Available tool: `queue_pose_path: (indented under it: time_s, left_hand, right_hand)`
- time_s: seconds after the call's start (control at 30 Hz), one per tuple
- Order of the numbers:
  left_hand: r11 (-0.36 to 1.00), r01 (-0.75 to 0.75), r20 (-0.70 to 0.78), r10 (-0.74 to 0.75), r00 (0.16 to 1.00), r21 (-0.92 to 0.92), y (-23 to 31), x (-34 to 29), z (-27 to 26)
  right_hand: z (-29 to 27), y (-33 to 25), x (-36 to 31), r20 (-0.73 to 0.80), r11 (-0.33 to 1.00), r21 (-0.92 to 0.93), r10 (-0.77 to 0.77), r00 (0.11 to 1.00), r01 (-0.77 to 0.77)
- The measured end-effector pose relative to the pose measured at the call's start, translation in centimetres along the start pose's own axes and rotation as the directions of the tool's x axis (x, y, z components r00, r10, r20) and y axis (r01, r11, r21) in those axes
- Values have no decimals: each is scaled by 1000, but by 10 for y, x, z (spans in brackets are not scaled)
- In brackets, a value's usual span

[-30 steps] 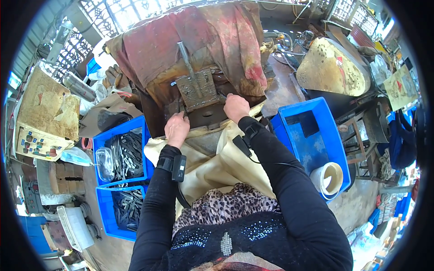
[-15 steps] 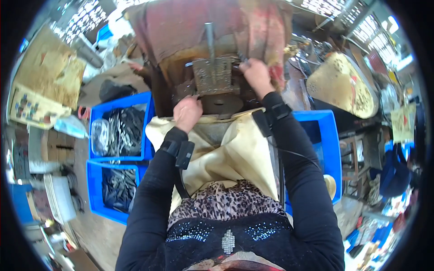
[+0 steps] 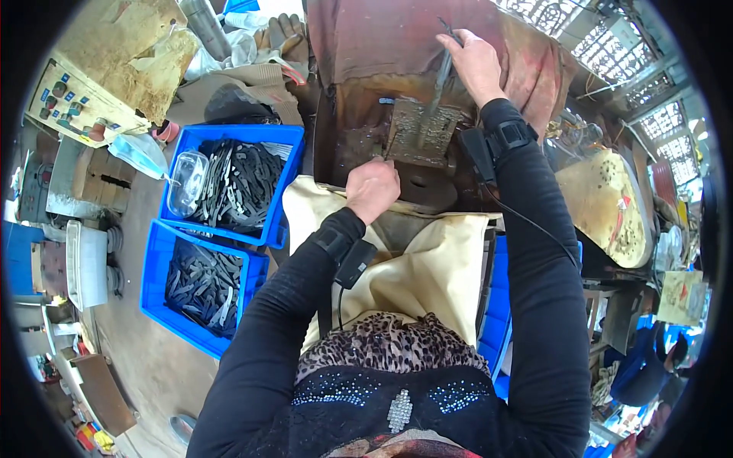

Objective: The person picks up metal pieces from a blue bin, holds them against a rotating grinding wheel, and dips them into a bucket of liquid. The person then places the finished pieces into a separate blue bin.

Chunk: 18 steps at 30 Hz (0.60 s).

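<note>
My right hand (image 3: 479, 67) is raised over the far side of the machine, thumb and fingers pinched on a slim dark metal piece (image 3: 449, 30). Beside that hand a metal rod (image 3: 440, 84) slants down to a wet, pitted metal block (image 3: 422, 137). My left hand (image 3: 372, 188) is closed at the block's near left corner; what its fingertips hold, if anything, is too small to make out. A dark round disc (image 3: 434, 192) with a hole lies just in front of the block, to the right of my left hand.
Two blue bins (image 3: 156, 256) with many dark flat metal pieces stand on the left. A cream apron (image 3: 412, 267) spans my lap up to the machine's trough. A red-brown cloth (image 3: 389, 46) hangs behind. A control panel (image 3: 76, 107) stands far left, a stained cream guard (image 3: 611, 206) right.
My right hand has lifted from the block's right side, up and away with the slim metal piece. My left hand stays by the block's near left corner. The whole view has shifted.
</note>
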<state>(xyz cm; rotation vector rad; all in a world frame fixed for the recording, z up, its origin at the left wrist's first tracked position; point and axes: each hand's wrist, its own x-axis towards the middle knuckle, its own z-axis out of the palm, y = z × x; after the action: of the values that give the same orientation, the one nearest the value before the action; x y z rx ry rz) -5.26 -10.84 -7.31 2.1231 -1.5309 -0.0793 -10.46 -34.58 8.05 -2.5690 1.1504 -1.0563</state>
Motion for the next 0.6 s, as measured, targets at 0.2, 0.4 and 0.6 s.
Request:
queue_pose_path:
  time_s: [0.2,0.4,0.6]
  left_hand:
    - [999,-38,-39,38,999,1,1,1,2]
    - [998,-61,-53,61,997,6,-1,1,-1]
    - [997,-71,-44,71,997,4,-1,1,0]
  right_hand:
    - [18,7,2,34,998,-66,10,999,-8]
    - [22,0,4,48,992,-121,51,997,-45]
    - [21,-6,5,72,983,-157,110,991,-98]
